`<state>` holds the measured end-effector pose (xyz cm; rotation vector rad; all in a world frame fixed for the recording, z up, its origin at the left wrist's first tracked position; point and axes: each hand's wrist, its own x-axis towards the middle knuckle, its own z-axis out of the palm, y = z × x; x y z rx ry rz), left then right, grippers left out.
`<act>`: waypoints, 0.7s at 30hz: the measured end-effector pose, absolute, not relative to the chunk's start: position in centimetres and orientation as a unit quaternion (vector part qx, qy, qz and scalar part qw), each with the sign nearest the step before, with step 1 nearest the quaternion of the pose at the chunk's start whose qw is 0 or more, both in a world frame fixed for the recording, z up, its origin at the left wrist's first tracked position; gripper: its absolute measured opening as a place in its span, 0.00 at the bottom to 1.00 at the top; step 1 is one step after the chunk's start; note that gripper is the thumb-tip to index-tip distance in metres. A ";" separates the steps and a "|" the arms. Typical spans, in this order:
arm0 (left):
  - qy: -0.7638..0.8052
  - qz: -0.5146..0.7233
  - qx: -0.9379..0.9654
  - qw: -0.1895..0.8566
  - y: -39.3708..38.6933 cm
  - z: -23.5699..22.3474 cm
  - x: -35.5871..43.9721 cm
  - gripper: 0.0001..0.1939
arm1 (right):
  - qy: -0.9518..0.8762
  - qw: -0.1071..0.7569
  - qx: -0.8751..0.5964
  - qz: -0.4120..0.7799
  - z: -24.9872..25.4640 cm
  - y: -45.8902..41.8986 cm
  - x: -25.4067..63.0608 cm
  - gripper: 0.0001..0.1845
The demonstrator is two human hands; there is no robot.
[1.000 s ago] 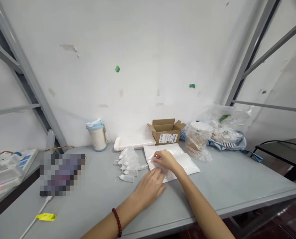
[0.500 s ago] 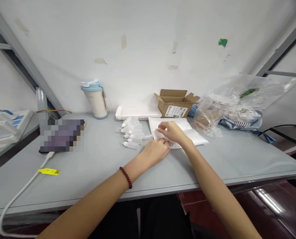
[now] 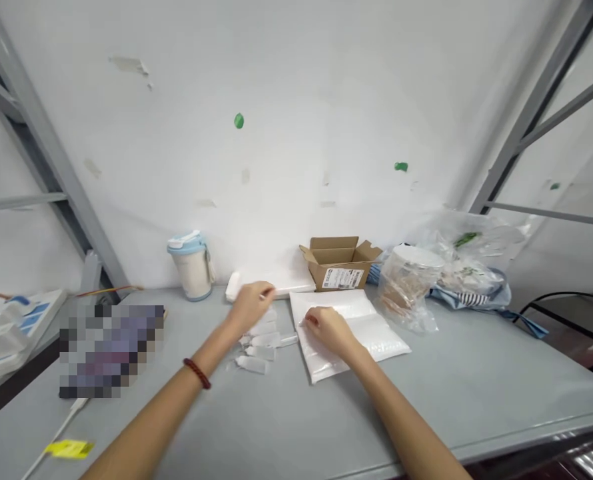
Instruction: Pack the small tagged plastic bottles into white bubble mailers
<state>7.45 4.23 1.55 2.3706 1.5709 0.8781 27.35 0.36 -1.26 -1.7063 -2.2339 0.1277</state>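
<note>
My left hand [image 3: 249, 305], with a red bead bracelet on its wrist, is raised over a cluster of several small white squeeze bottles [image 3: 260, 341] lying on the grey table [image 3: 476, 380]. Its fingers are pinched on one small white bottle. My right hand [image 3: 326, 328] rests with curled fingers on the left edge of a stack of white bubble mailers [image 3: 371, 330], holding that edge. The bottles lie just left of the mailers.
A pale cup with a blue lid [image 3: 190, 265], a white foam tray [image 3: 289, 283] and an open cardboard box [image 3: 340, 263] stand by the wall. Plastic bags with contents [image 3: 441, 267] fill the back right. A blurred device [image 3: 109, 347] and a white cable with a yellow tag [image 3: 69, 448] lie at left.
My left hand has left the mailers and moved up and left to the bottles, pinching one. My right hand stays on the mailers. The camera has tilted up.
</note>
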 end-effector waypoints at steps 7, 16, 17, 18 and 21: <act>0.571 0.234 0.783 0.072 10.1 1.5 3.5 0.12 | -0.765 0.183 -0.617 0.024 -1.4 0.7 27.9 0.11; 0.545 0.167 0.820 0.051 11.5 0.8 4.4 0.11 | -0.751 0.212 -0.624 0.037 -1.5 1.0 28.2 0.10; 0.544 0.164 0.821 0.044 11.6 0.8 4.6 0.11 | -0.750 0.216 -0.624 0.038 -1.4 1.0 28.2 0.10; 0.546 0.163 0.821 0.034 11.6 0.9 4.7 0.11 | -0.749 0.220 -0.624 0.040 -1.4 1.0 28.2 0.09; 0.561 0.166 0.811 0.000 11.0 1.3 5.0 0.12 | -0.744 0.238 -0.623 0.041 -1.3 1.1 28.4 0.08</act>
